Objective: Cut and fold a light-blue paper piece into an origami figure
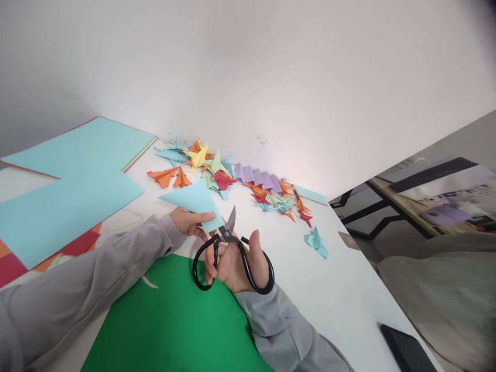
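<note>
My left hand (191, 221) pinches a light blue piece of paper (191, 196), its thumb lying on top near the lower edge. A long point of the paper reaches out to the left. My right hand (236, 266) has its fingers and thumb through the black loops of a pair of scissors (227, 235). The blades stand apart, pointing away from me, beside the right edge of the paper; part of one blade is hidden behind it. Under both hands lies a green sheet (174, 320).
Several folded paper figures (199, 156) in many colours lie along the wall, with a purple pleated strip (258, 177) among them. One blue figure (316, 242) sits apart. Large blue sheets (70, 206) cover the left side. A black phone (405, 347) rests near the table's right edge.
</note>
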Demonstrator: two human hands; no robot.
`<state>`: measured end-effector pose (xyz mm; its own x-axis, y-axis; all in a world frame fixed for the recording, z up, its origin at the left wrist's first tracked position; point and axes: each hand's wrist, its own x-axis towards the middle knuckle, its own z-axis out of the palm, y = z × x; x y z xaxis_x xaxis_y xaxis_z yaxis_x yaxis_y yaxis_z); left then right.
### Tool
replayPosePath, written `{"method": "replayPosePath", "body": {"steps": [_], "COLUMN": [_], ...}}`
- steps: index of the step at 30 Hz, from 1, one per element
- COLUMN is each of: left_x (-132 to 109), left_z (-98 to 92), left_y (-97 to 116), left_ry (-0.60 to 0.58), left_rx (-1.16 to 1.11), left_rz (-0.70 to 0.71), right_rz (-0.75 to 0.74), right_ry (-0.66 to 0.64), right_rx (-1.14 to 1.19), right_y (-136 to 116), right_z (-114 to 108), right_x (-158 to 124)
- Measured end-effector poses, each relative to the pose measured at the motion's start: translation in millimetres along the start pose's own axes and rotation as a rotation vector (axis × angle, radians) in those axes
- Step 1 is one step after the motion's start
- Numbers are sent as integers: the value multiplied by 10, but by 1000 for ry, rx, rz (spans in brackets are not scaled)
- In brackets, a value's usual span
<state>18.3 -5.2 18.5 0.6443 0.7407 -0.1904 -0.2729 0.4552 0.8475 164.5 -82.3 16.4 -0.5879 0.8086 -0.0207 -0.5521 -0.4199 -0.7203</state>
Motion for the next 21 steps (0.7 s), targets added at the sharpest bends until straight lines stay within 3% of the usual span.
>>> {"method": "replayPosePath", "body": {"steps": [8,21], "left_x": [7,19], "left_z": [18,-87], "left_y": [8,11], "left_ry": [92,-51], "left_rx": [-99,-65], "left_rz": [-71,-58], "right_rz": [31,58], "right_ry": [28,-23], "right_rx": [-20,-29], "right_y": [19,1], "right_z": [-24,-28], "right_x": [-7,-19]}}
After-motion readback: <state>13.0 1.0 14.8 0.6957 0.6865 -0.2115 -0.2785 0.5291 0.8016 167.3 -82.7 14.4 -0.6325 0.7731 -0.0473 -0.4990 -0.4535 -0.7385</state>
